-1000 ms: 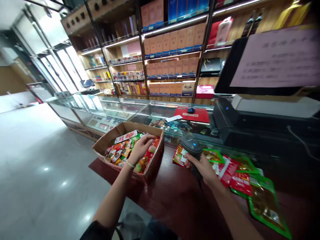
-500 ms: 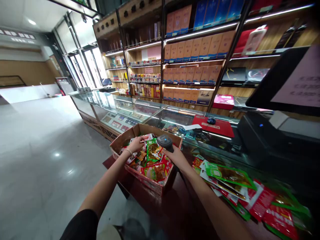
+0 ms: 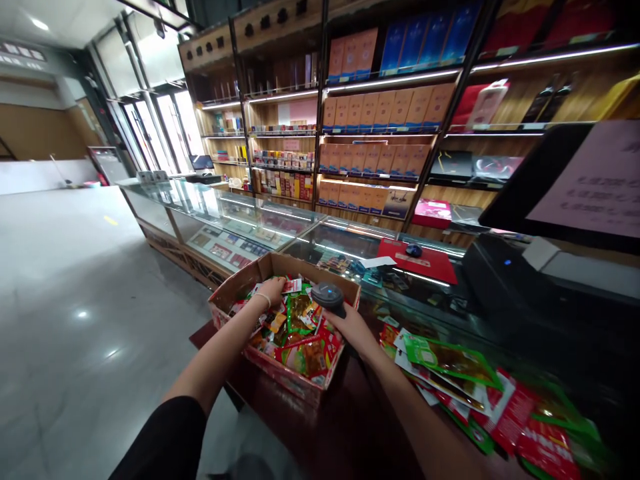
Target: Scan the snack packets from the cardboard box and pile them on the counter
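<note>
In the head view a cardboard box (image 3: 280,377) full of snack packets (image 3: 303,313) sits on a dark red table. My left hand (image 3: 271,291), a light band at its wrist, reaches into the far left part of the box. Its fingers are closed on a small red-and-white snack packet (image 3: 292,286). A black handheld barcode scanner (image 3: 327,294) is gripped in my right hand (image 3: 349,323), over the right side of the box. The scanner's head points left, above the packets. My right fingers are partly hidden behind its handle.
Right of the box lies a loose pile of green and red packets (image 3: 450,360). Beyond stands a glass counter (image 3: 250,217) with a red mat (image 3: 417,260) and a mouse (image 3: 414,250). A monitor (image 3: 565,193) rises at the right; shelves of boxes (image 3: 380,110) line the wall.
The camera view has shifted slightly. My left hand stays in the box with the small packet, turned a little further inward. The scanner remains in my right hand.
</note>
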Available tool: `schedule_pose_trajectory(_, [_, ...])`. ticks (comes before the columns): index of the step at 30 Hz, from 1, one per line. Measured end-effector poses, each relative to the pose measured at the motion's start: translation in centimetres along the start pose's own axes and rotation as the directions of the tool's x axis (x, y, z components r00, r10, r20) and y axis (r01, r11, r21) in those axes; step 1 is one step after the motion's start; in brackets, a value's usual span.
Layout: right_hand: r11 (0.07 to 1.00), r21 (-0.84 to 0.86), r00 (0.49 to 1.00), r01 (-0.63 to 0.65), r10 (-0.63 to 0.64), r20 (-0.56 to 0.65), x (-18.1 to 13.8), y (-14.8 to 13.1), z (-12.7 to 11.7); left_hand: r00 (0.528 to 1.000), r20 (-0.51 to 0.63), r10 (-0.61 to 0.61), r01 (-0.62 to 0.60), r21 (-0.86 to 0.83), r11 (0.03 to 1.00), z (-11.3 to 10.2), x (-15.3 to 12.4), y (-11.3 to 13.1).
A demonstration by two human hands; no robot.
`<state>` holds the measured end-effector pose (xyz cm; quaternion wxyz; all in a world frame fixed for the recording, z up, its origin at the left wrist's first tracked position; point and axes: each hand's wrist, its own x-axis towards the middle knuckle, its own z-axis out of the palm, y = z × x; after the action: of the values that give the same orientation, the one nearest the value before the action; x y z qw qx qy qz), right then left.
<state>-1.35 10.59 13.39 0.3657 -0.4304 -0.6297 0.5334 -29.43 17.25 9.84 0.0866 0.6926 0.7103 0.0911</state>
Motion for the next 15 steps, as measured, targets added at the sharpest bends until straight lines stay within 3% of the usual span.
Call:
schedule_pose_trajectory(2, [1.0, 0.011, 1.0, 0.015, -0.015, 0.004, 0.0, 0.2, -0.1, 0.999, -0.028, -0.022, 0.022, 0.007, 1.0, -0.6, -0.5, 0.3])
schedule_pose_trajectory(4, [0.999, 0.018, 1.0, 0.027, -0.027, -0.004, -0.1, 0.3, -0.1, 0.988, -0.144, -0.053, 0.047, -0.049, 0.998, -1.6, -1.1, 0.7])
schedule_pose_trajectory(7, [0.999, 0.042, 0.999, 0.032, -0.031, -0.016, -0.2, 0.3, -0.1, 0.902, -0.421, -0.098, -0.01, -0.247, 0.969, -3.7, -2.0, 1.6])
schedule_pose_trajectory(9, [0.996, 0.09, 1.0, 0.025, -0.024, -0.009, -0.4, 0.1, -0.3, 0.838, -0.528, -0.138, -0.076, -0.363, 0.929, -4.9, -2.6, 2.4])
schedule_pose_trajectory(12, [0.988, 0.149, 0.999, 0.032, -0.031, -0.007, -0.9, -0.4, -0.8, 0.814, -0.535, -0.228, -0.107, -0.523, 0.845, -5.7, -3.5, 4.0])
schedule_pose_trajectory(15, [0.982, 0.177, 0.997, 0.064, -0.057, -0.046, -2.3, -1.4, -2.0, 0.842, -0.457, -0.288, -0.169, -0.729, 0.663, -5.6, -4.6, 6.3])
